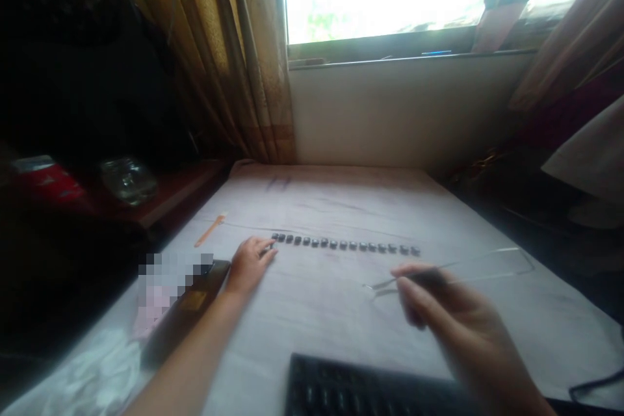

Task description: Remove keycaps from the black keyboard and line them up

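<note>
A row of small dark keycaps (343, 245) runs across the white cloth. At its left end my left hand (249, 263) is closed, with a keycap (266, 249) between thumb and fingers; the index fingertip is beside the end keycap of the row. My right hand (433, 299) grips a wire keycap puller (492, 266) by its dark middle. The puller's thin hooked tips point left, above the cloth, and are apart from the keycaps. Below my right hand lies a black keyboard (370, 387), cut off by the bottom edge and blurred, its right part hidden by my wrist.
Left of my left arm lies a dark flat case (182, 312) with a pixelated item on it. An orange strip (210, 230) lies farther back, and crumpled clear plastic (92, 370) is at lower left. A glass jar (127, 180) stands on a shelf. A cable (595, 385) is at lower right.
</note>
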{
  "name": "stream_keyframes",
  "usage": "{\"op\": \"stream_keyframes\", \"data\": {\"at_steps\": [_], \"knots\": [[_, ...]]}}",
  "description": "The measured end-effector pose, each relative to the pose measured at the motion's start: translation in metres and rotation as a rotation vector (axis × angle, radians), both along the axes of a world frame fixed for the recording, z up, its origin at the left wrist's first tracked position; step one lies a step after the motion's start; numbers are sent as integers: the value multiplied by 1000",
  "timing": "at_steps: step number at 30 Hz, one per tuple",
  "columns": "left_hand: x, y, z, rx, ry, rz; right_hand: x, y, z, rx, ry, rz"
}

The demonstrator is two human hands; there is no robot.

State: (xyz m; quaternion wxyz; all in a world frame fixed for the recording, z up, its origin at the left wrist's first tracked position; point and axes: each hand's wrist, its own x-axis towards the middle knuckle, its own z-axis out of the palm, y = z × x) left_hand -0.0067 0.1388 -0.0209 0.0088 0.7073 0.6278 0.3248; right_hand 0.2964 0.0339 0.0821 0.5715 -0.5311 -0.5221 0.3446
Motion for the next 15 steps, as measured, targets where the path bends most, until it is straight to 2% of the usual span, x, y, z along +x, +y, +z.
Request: {"op": "stream_keyframes", "data": {"at_steps": [3, 8, 15], "knots": [[-1, 3, -4, -6, 51, 0, 1, 2, -4, 2, -48, 44], [-1, 2, -6, -11, 103, 9, -5, -4, 0, -39, -38, -52], [-1, -1, -2, -2, 119, 14, 3, 0, 7, 5, -71, -76]]}}
